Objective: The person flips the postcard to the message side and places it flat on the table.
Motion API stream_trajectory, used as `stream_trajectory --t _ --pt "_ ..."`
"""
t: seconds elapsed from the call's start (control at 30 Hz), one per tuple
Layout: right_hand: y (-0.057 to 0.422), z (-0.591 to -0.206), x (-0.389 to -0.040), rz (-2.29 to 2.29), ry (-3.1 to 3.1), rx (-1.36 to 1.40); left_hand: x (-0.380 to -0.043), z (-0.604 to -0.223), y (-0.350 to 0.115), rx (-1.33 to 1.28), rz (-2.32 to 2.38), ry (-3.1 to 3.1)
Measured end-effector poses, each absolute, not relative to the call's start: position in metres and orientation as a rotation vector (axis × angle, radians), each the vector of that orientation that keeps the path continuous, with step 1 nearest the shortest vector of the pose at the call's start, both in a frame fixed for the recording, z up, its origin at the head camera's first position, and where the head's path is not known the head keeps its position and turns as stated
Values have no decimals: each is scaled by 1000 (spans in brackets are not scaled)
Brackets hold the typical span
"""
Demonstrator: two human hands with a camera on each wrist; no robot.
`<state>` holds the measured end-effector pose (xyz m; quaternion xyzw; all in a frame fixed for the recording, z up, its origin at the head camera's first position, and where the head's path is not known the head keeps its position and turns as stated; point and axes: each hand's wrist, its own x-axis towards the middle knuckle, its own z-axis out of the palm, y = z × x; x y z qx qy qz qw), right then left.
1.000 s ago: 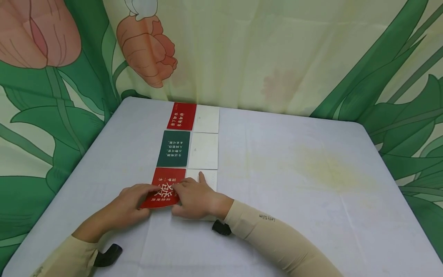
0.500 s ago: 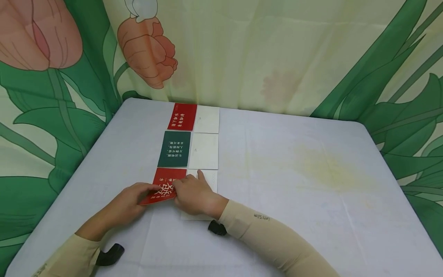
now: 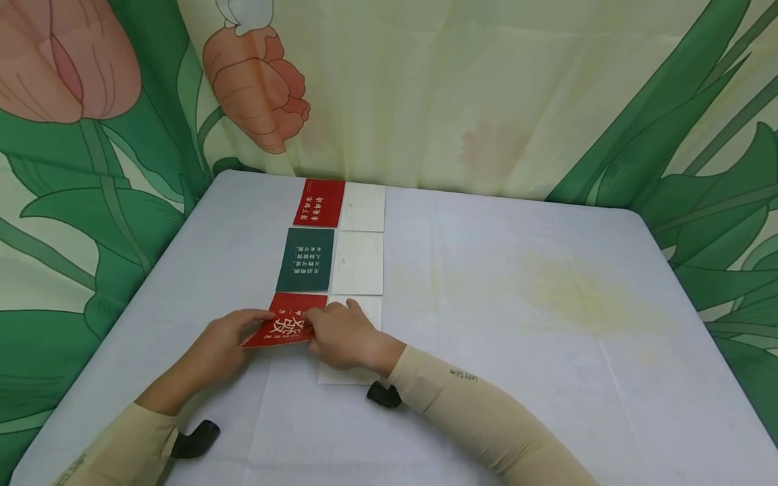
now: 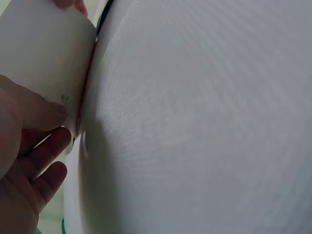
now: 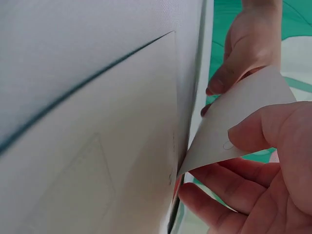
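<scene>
Both hands hold a red card (image 3: 292, 317) with large white characters, whose near edge is lifted off the table. My left hand (image 3: 220, 347) pinches its near left corner. In the left wrist view the left thumb (image 4: 46, 114) lies on the card's pale underside (image 4: 44, 48). My right hand (image 3: 345, 337) pinches the card's right side. The right wrist view shows the right thumb (image 5: 263, 129) against the white underside (image 5: 243, 114), with fingers on the other face. A white card (image 5: 131, 131) lies flat beneath the right hand, which partly hides it.
Farther back on the white-covered table (image 3: 516, 378) lie a dark green card (image 3: 306, 260) and another red card (image 3: 319, 202). White cards (image 3: 357, 263) line up along their right side. A flower-patterned curtain (image 3: 425, 94) hangs behind the table's far edge.
The near edge of the held red card has risen and tilted away from me. Both hands have shifted slightly farther forward with it. The other cards stay put.
</scene>
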<state>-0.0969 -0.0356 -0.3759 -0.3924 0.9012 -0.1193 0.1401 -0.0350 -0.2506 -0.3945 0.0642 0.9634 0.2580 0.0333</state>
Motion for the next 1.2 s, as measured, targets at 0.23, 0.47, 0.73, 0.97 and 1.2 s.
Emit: stream_trajectory --t 0.23,0.47,0.73,0.97,1.2 --pt "-35 -377 -99 -412 2601 -1148 -36 -394 -252 191 814 2975" --pt "-33 -378 -101 -595 2654 -1159 -34 -392 -252 152 928 2997" --pt "-32 -375 -102 -891 2607 -1078 -32 -387 -250 143 1029 3109" --pt "-29 -377 -103 -1193 2576 -1012 -31 -388 -250 209 1157 3210" --pt "-29 -378 -101 -1491 2491 -915 -31 -386 -251 180 1331 3223"
